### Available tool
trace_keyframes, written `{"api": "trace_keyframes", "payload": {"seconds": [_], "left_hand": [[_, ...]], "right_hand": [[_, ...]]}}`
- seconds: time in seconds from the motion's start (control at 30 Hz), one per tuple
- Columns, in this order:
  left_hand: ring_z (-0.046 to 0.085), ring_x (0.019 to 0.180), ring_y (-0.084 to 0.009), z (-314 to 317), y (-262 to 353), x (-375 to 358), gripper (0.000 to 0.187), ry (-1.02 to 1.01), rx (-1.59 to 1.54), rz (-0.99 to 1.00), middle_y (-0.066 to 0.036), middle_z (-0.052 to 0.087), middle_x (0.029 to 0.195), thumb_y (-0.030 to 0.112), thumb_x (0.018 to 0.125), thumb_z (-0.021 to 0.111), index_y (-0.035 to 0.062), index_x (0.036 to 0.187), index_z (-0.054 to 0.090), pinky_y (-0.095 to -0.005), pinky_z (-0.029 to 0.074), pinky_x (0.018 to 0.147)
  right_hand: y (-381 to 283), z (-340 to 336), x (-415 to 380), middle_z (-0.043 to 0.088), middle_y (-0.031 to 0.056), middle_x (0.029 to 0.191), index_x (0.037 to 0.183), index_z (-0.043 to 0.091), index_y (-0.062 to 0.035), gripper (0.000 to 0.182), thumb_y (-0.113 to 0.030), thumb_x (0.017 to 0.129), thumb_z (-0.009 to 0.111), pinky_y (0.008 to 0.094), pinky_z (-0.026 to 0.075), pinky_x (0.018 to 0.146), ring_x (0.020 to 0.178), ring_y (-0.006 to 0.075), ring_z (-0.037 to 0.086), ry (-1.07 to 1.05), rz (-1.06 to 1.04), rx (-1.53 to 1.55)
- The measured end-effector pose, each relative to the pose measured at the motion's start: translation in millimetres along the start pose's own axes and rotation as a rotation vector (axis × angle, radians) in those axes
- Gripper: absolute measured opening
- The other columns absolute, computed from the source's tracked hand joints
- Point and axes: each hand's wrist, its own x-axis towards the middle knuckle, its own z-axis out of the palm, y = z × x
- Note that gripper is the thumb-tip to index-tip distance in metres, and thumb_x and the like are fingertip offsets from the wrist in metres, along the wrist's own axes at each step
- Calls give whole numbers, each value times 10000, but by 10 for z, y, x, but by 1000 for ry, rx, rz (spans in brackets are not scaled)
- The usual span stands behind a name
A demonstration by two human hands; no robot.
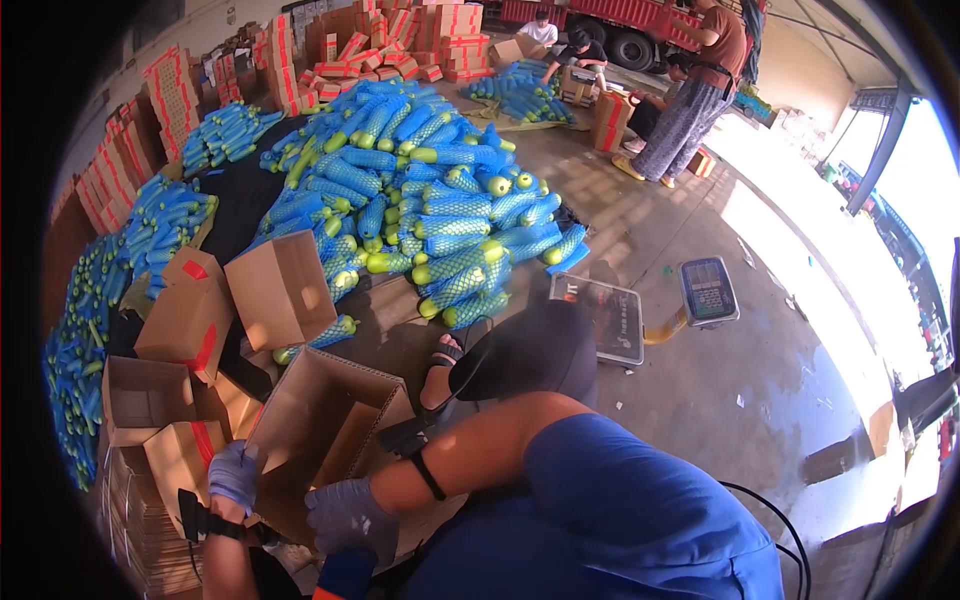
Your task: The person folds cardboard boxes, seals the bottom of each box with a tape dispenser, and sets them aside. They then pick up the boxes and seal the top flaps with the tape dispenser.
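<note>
An open cardboard box [340,385] stands tilted in front of me, its inside showing. At the box's left edge, my gloved left hand [234,474] has its fingers closed round the cardboard. My gloved right hand [350,512] is at the near edge of the same box, with its fingers curled over the rim. Both wrists carry dark straps with small devices. Just beyond the box lies a big pile of green vegetables in blue net sleeves [450,200].
More open boxes [190,310] sit at the left, beside further netted piles [165,230]. A platform scale [612,318] with a display [708,290] is on the floor to the right. Several people, stacked cartons [460,40] and a red truck [640,30] are in the background.
</note>
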Motion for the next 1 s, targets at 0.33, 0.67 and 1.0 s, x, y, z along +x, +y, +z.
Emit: {"api": "trace_keyframes", "payload": {"seconds": [0.33, 0.67, 1.0], "left_hand": [[669, 843, -351, 425, 294, 375, 265, 153, 348, 90, -149, 690, 878, 352, 905, 600, 99, 976, 639, -474, 518, 730], [675, 854, -340, 380, 485, 420, 271, 14, 411, 135, -144, 687, 886, 337, 929, 584, 90, 1019, 653, -464, 533, 747], [653, 1011, -353, 124, 619, 140, 464, 267, 254, 61, -167, 675, 1118, 372, 903, 638, 41, 1224, 592, -452, 508, 914]], "right_hand": [[162, -107, -297, 658, 121, 1021, 1023, 643, -85, 598, -492, 612, 794, 545, 327, 1114, 1052, 284, 635, 335, 72, 176], [1205, -781, -1703, 571, 189, 1347, 1403, 441, 26, 762, -179, 752, 780, 424, 502, 1031, 1192, 281, 617, 539, 251, 2146], [1256, 580, -878, 600, 90, 1286, 1423, 434, -12, 717, -205, 814, 760, 351, 480, 1028, 1158, 176, 593, 750, 305, 1926]]}}
